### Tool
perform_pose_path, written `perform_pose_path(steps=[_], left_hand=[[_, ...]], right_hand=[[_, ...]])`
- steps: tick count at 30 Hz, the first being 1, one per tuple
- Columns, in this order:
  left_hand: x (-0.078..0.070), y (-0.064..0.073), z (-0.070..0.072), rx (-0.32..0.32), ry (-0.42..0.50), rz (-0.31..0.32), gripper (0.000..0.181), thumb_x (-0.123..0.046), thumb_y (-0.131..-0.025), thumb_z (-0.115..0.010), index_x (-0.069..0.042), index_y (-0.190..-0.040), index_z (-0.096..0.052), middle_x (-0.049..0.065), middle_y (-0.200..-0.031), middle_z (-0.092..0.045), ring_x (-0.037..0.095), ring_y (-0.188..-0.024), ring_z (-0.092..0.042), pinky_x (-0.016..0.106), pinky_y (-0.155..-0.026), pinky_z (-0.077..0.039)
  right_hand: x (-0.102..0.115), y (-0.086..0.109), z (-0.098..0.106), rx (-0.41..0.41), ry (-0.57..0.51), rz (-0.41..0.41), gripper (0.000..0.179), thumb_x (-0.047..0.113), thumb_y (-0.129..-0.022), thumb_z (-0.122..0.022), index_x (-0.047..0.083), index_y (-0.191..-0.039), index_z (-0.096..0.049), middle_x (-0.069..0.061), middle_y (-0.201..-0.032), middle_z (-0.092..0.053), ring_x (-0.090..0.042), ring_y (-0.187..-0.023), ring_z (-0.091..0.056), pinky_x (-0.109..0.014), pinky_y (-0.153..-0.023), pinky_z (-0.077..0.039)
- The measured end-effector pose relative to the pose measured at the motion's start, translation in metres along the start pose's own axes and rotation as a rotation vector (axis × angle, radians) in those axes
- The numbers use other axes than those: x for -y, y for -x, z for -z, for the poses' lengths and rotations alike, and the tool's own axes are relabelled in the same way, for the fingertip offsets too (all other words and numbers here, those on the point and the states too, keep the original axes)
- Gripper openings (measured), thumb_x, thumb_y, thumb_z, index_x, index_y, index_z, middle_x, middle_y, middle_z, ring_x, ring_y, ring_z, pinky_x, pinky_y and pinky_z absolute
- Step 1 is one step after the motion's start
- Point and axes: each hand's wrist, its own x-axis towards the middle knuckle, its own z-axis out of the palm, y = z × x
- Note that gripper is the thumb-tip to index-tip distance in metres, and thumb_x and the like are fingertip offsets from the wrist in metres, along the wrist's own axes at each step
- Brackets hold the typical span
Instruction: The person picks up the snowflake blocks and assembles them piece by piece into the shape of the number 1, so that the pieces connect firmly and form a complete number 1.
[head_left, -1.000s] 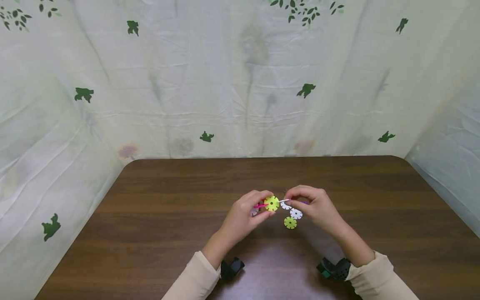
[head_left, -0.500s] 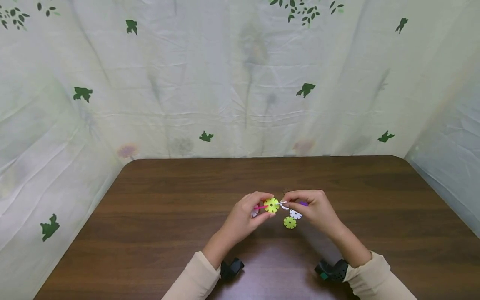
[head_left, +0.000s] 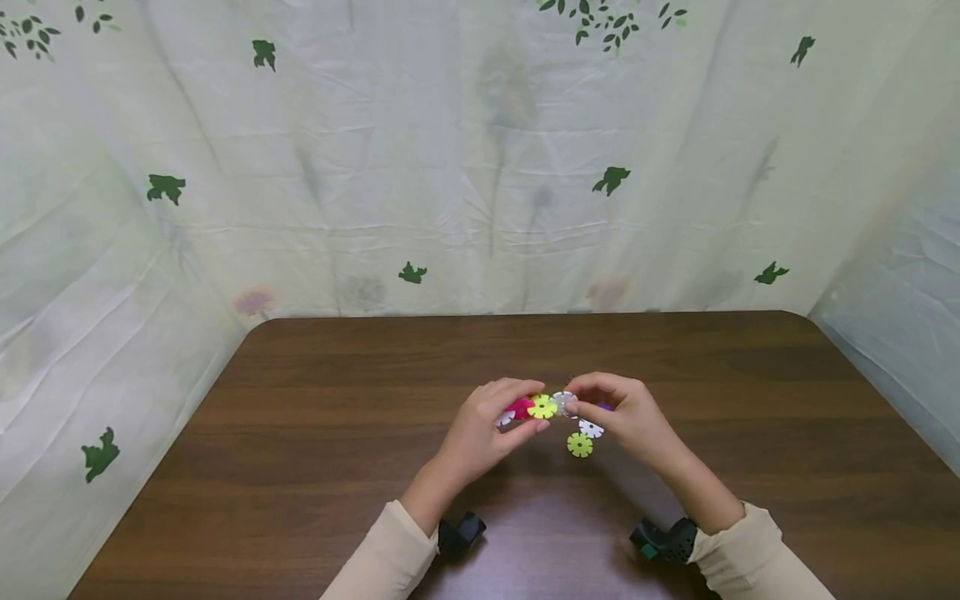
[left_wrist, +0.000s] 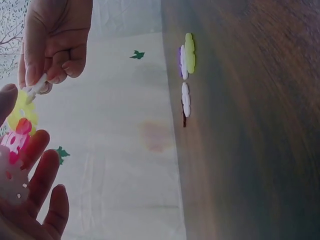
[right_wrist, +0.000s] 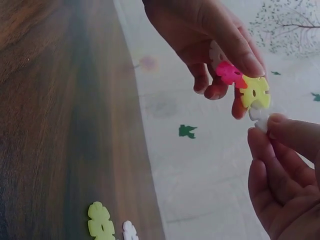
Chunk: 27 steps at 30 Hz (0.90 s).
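My left hand (head_left: 480,429) holds a short chain of notched plastic discs between thumb and fingers. A white disc (left_wrist: 12,182) and a pink disc (right_wrist: 230,73) lie nearer the palm, and a yellow disc (head_left: 542,407) is at the fingertips. From the right, my right hand (head_left: 630,417) pinches another white disc (head_left: 562,402) between thumb and fingers. In the right wrist view that disc overlaps the yellow one's edge. Both hands are raised above the table, as the left wrist view shows.
On the brown table (head_left: 337,467) lie a yellow-green disc (head_left: 580,445), a white disc (head_left: 592,428) and a purple disc (head_left: 606,407), partly behind my right hand. The left wrist view adds another white disc (left_wrist: 186,100) and a dark brown one (left_wrist: 184,120). A patterned curtain (head_left: 450,167) hangs behind.
The pink disc and the white disc in my right hand, earlier seen edge-on, now show their faces to the head camera. My right fingers have moved slightly up, staying close to the yellow disc.
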Motion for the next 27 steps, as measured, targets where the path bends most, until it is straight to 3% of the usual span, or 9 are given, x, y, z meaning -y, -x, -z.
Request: perform_pose_path(steps=[5, 10, 18, 27], left_hand=[[-0.001, -0.001, 0.001, -0.011, -0.016, -0.026, 0.041, -0.025, -0.072, -0.076, -0.008, -0.107, -0.063, -0.002, -0.103, -0.062, 0.009, -0.095, -0.056, 0.031, -0.078, -0.042], [-0.004, -0.001, 0.001, -0.005, -0.033, -0.009, 0.044, -0.024, -0.068, -0.080, -0.009, -0.106, -0.064, -0.001, -0.101, -0.063, 0.008, -0.091, -0.057, 0.027, -0.071, -0.042], [-0.005, 0.000, -0.003, -0.013, -0.044, -0.020, 0.046, -0.021, -0.064, -0.082, -0.011, -0.106, -0.064, -0.002, -0.096, -0.063, 0.007, -0.081, -0.056, 0.022, -0.066, -0.042], [-0.005, 0.000, -0.005, -0.028, -0.017, -0.033, 0.035, -0.019, -0.068, -0.080, -0.009, -0.099, -0.066, -0.002, -0.090, -0.063, 0.013, -0.076, -0.059, 0.018, -0.067, -0.044]], right_hand=[[-0.013, 0.001, 0.001, 0.016, -0.027, -0.057, 0.019, -0.005, -0.076, -0.066, -0.002, -0.095, -0.063, -0.010, -0.082, -0.062, -0.022, -0.063, -0.057, -0.027, -0.053, -0.048], [-0.025, 0.001, -0.002, 0.048, -0.115, -0.067, 0.022, -0.003, -0.078, -0.065, -0.003, -0.099, -0.060, -0.012, -0.085, -0.061, -0.026, -0.069, -0.061, -0.029, -0.057, -0.051], [-0.027, 0.002, -0.008, 0.072, -0.209, -0.083, 0.022, -0.003, -0.078, -0.065, -0.005, -0.098, -0.057, -0.016, -0.085, -0.059, -0.028, -0.071, -0.061, -0.035, -0.058, -0.051], [-0.027, 0.003, -0.009, 0.078, -0.221, -0.095, 0.023, -0.004, -0.078, -0.065, -0.007, -0.098, -0.055, -0.019, -0.088, -0.058, -0.022, -0.073, -0.062, -0.035, -0.062, -0.052]])
